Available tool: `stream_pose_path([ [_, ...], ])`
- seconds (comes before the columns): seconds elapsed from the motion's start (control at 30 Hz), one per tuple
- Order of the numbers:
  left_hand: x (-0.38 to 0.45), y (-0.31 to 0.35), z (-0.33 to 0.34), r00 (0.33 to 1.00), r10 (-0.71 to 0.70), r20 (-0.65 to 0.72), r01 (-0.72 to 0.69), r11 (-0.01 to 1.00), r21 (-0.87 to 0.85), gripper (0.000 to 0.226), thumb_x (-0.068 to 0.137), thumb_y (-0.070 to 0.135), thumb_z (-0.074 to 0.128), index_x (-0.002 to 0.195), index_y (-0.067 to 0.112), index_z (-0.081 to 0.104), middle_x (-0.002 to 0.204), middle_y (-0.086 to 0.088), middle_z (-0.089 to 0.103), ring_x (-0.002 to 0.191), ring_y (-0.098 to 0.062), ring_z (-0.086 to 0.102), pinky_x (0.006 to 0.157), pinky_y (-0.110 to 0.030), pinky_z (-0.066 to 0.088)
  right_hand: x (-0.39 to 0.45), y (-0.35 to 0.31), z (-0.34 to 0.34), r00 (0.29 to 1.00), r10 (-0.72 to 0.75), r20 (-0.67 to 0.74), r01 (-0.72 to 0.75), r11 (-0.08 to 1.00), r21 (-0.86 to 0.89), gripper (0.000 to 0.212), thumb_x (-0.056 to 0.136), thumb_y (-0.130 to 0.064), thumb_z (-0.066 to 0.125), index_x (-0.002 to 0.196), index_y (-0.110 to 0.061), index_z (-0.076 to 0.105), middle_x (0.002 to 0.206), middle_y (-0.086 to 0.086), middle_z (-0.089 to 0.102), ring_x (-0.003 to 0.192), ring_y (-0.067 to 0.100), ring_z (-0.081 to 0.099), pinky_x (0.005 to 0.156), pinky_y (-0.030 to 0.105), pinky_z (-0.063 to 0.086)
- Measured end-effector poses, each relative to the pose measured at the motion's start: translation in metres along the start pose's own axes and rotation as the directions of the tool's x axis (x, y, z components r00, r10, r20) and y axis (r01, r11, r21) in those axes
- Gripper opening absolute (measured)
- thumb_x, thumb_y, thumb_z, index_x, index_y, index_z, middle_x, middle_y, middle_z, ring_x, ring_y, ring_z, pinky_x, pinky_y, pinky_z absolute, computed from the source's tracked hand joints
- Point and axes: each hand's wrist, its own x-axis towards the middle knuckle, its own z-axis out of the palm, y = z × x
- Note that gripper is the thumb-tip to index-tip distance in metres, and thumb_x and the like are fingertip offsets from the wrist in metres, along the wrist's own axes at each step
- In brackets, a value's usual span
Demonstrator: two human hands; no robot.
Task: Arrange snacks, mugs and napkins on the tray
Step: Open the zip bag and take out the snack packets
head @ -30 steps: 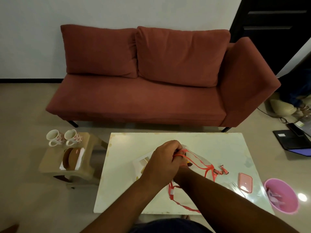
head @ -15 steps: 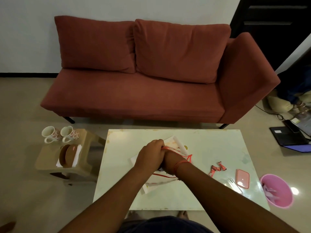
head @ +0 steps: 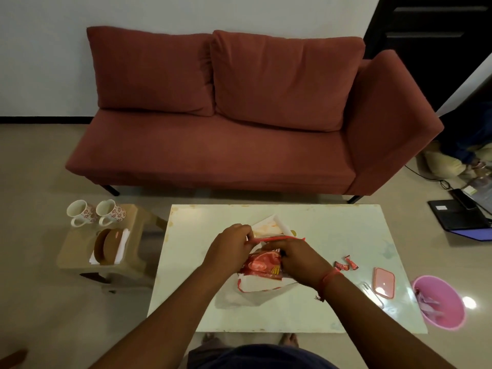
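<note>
At the table's middle my left hand (head: 230, 250) pinches the red rim of a clear plastic bag (head: 262, 284). My right hand (head: 298, 259) grips a red snack packet (head: 262, 266) at the bag's mouth. Just behind the hands lies a white tray (head: 277, 225), mostly hidden, with something orange on it. Two flowered white mugs (head: 80, 213) (head: 110, 213) stand on a low stool (head: 72, 251) to the left. In front of them sit white napkins in a brown holder (head: 109, 249).
Small red sweets (head: 346, 265), a pink flat case (head: 384, 282) and a clear item (head: 371, 290) lie on the white table (head: 332, 230) to the right. A pink bin (head: 439, 304) stands on the floor. Behind the table is a red sofa (head: 226, 155); a laptop (head: 463, 217) lies at the far right.
The bag's red handles, stretched out to the right a second ago, are gathered between my hands. The red snack packet has come into view in my right hand.
</note>
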Motion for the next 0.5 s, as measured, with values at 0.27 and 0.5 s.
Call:
stream_pose_path([
  [0.27,-0.023,-0.006,-0.001,0.990,-0.073,-0.122,0.070,0.997,-0.031,0.015,0.095,0.038,0.055,0.103,0.026,0.057,0.109,0.007,0.064,0.092,-0.014,0.066,0.079,-0.025,0.055,-0.002,0.012,-0.016,0.998,0.049,0.034,-0.051,0.997,0.060,0.036,0.094,-0.009,0.055,0.124,-0.025,0.068,0.123,-0.002,0.069,0.091,0.008,0.059,0.080,0.020,0.055],
  [0.5,-0.027,-0.015,0.000,0.981,-0.181,0.062,0.191,0.903,-0.385,0.012,0.095,0.032,0.060,0.092,0.021,0.061,0.095,0.001,0.072,0.079,-0.013,0.069,0.072,-0.038,0.061,-0.016,0.010,-0.033,0.995,-0.036,0.089,0.009,0.958,0.285,0.045,0.093,0.004,0.050,0.125,-0.022,0.067,0.133,-0.006,0.063,0.100,-0.001,0.061,0.077,0.011,0.052],
])
